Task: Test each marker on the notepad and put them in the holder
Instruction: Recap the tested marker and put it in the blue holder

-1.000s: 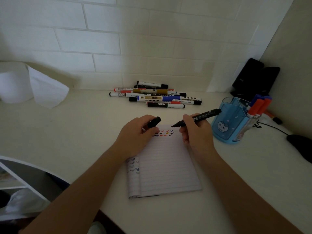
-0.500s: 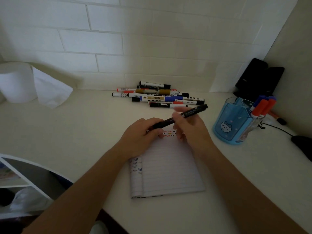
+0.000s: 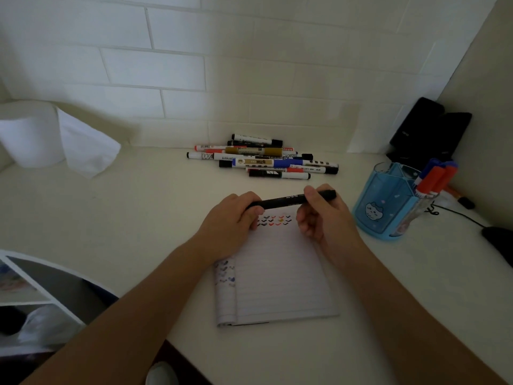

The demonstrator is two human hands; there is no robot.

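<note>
Both hands are closed on 1 black marker [image 3: 283, 202], which lies almost level in the air just above the top edge of the notepad [image 3: 280, 276]. The left hand [image 3: 230, 223] curls its fingers round the marker's left end, and the right hand [image 3: 329, 218] pinches the barrel near its right end between thumb and forefinger, the other fingers loosely bent beneath. The notepad lies flat on the pale tabletop [image 3: 144, 218], with 2 rows of small coloured ticks at the top of its lined page. To the right stands the blue holder [image 3: 385, 201] with a cartoon face, red- and blue-capped markers [image 3: 435, 177] leaning out of its far side. A pile of markers [image 3: 263, 159] lies farther back, near the white tiled wall [image 3: 177, 70]. A paper roll [image 3: 30, 134] stands at the far left, dark objects [image 3: 427, 134] lean in the right corner, and a black mouse [image 3: 499, 240] sits at the right edge. 1 second ago the hands were apart, the left holding the cap and the right the bare-tipped marker over the page; now they have met and the marker reads as 1 unbroken black piece.
</note>
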